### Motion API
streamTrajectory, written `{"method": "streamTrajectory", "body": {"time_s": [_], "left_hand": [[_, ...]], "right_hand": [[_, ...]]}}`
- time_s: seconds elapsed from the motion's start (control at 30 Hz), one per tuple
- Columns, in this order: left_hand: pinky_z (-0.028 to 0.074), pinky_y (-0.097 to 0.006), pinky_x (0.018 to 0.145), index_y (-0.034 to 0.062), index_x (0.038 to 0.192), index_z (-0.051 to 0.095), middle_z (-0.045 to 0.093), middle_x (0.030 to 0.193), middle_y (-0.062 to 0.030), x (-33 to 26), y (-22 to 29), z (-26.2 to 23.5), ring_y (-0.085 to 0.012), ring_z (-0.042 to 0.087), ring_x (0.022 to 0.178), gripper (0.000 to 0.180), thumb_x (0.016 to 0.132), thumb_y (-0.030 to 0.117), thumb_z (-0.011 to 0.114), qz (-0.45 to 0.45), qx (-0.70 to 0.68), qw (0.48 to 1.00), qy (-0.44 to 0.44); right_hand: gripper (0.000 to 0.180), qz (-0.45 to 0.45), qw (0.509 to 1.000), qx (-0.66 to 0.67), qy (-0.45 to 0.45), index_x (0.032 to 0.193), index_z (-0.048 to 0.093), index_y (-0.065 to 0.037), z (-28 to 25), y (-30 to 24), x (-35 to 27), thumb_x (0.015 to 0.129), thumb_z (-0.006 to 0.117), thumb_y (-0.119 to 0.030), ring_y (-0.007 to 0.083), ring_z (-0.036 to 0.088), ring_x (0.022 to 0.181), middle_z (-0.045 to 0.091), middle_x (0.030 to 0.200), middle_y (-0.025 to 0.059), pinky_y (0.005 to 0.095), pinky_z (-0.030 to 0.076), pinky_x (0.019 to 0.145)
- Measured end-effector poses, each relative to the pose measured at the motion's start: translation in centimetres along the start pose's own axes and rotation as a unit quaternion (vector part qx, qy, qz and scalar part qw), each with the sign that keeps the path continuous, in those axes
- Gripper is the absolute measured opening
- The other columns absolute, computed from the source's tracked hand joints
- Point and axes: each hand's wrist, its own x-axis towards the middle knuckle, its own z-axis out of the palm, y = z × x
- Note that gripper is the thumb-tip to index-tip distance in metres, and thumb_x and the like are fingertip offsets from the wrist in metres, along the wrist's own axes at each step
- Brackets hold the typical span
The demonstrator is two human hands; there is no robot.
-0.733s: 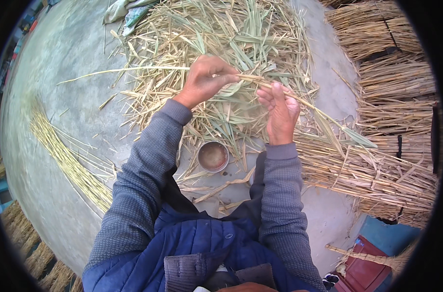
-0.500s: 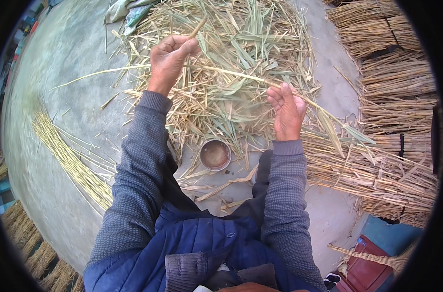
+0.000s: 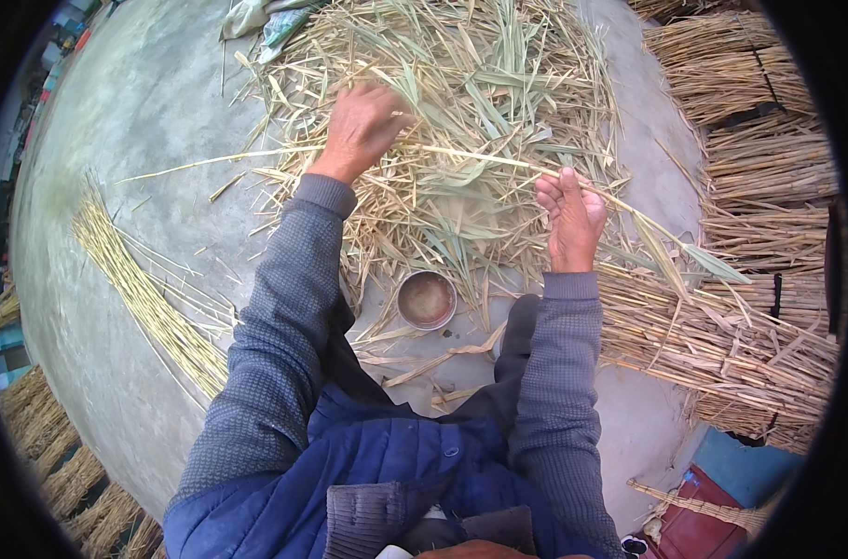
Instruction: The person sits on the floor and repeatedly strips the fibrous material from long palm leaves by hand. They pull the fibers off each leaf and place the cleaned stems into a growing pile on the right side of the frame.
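Right hand pinches a slender, leafy stalk; left hand blurred, finger grip unclear

Husk piece gone from left hand

A round bowl sits on the grey floor, a crumpled cloth well apart.

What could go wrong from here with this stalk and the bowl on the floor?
The stalk reaches long and thin leftward from the right hand's grip, so it might bend or snap. The dry leaf hanging off it could snag on the reed bundle, which it overlaps in this view. The bowl sits near a trouser leg, which might knock it.
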Motion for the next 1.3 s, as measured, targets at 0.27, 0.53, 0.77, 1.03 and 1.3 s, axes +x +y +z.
{"method": "streamTrajectory", "body": {"time_s": [0.27,0.53,0.77,1.03,1.3], "left_hand": [[0.055,-0.030,0.073,0.0043,0.093,0.077,0.074,0.090,-0.0057,0.1,3.1,0.9,-0.0163,0.069,0.080,0.021,0.084,0.023,0.082,-0.115,-0.382,0.908,-0.128],[0.055,-0.025,0.072,0.0037,0.090,0.078,0.073,0.087,-0.0031,0.1,4.2,0.0,-0.0103,0.067,0.079,0.014,0.083,0.013,0.084,-0.144,-0.393,0.908,-0.036],[0.057,-0.030,0.078,0.0052,0.095,0.071,0.075,0.093,-0.0073,1.4,3.6,-2.6,-0.0129,0.070,0.083,0.012,0.091,0.015,0.075,-0.199,-0.452,0.866,0.079],[0.043,-0.037,0.079,0.0090,0.097,0.072,0.068,0.086,-0.0052,0.4,7.7,0.7,-0.0240,0.063,0.087,0.024,0.088,0.031,0.074,0.106,-0.120,0.986,-0.036],[0.042,-0.038,0.070,0.0119,0.078,0.066,0.063,0.069,-0.0034,-0.1,7.8,1.3,-0.0240,0.061,0.073,0.019,0.079,0.026,0.079,0.086,-0.074,0.991,-0.066]], "right_hand": [[0.032,0.009,1.000,0.006,0.002,0.110,0.062,0.008,0.3,-0.5,0.0,0.098,0.070,-0.021,0.0182,0.073,0.077,0.072,0.092,0.0166,0.0228,0.061,0.066],[0.027,-0.004,0.998,0.055,-0.022,0.106,0.064,0.007,0.2,-1.6,0.0,0.097,0.071,-0.018,0.0211,0.074,0.079,0.073,0.093,0.0181,0.0265,0.063,0.069],[0.030,0.016,1.000,0.019,-0.019,0.113,0.061,0.007,-1.2,-2.0,0.5,0.097,0.070,-0.017,0.0231,0.075,0.084,0.072,0.096,0.0183,0.0274,0.063,0.071],[0.029,0.028,0.993,0.024,-0.112,0.118,0.060,0.004,0.8,-0.7,-0.1,0.097,0.069,-0.014,0.0241,0.074,0.094,0.071,0.107,0.0166,0.0296,0.063,0.080],[0.029,0.044,0.998,-0.012,-0.049,0.119,0.060,0.003,1.1,-0.9,-0.2,0.099,0.068,-0.017,0.0197,0.074,0.091,0.072,0.105,0.0145,0.0261,0.060,0.075]]}}
